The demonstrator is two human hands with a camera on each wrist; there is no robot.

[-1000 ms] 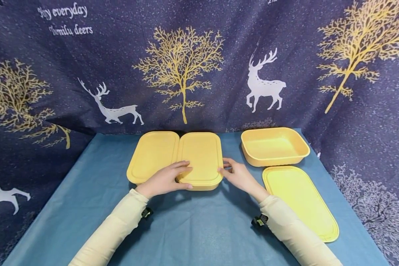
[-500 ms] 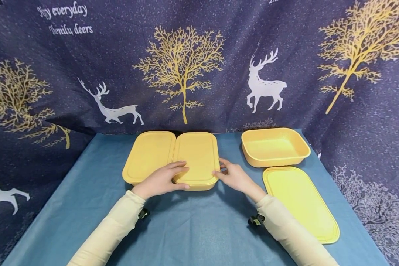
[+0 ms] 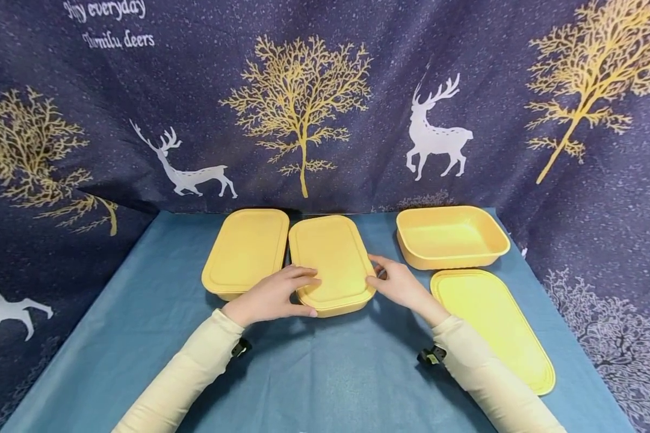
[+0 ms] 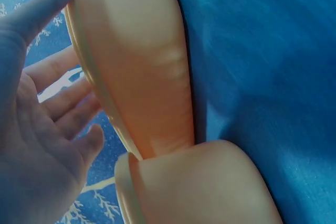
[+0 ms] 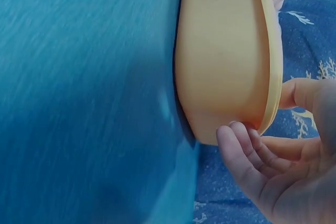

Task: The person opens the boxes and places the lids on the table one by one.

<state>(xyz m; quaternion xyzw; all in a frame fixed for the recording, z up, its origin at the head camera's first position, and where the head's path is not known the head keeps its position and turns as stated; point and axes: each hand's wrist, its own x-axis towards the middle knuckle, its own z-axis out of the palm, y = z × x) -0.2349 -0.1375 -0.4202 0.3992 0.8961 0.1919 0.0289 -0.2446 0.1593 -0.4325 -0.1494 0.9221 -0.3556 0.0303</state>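
Observation:
A yellow lidded food container (image 3: 330, 258) stands on the table, turned a little askew. My left hand (image 3: 273, 294) lies at its near left corner, thumb at the front rim and fairly straight fingers over the lid edge. With the thumb on the lid's rim and fingers curled under it, my right hand (image 3: 398, 284) grips the right side; the right wrist view shows those fingers against the container's wall (image 5: 226, 51). A second lidded container (image 3: 246, 249) stands just to the left, with a narrow wedge-shaped gap between the two.
At the back right is an open yellow container (image 3: 452, 237) with no lid on it. A loose yellow lid (image 3: 493, 325) lies flat in front of it, partly under the right forearm. A dark printed curtain (image 3: 325, 120) hangs behind the blue-covered table (image 3: 303, 373).
Both containers first shifted slightly left together. Then the held container swung its near end to the right, away from its neighbour, with both hands following.

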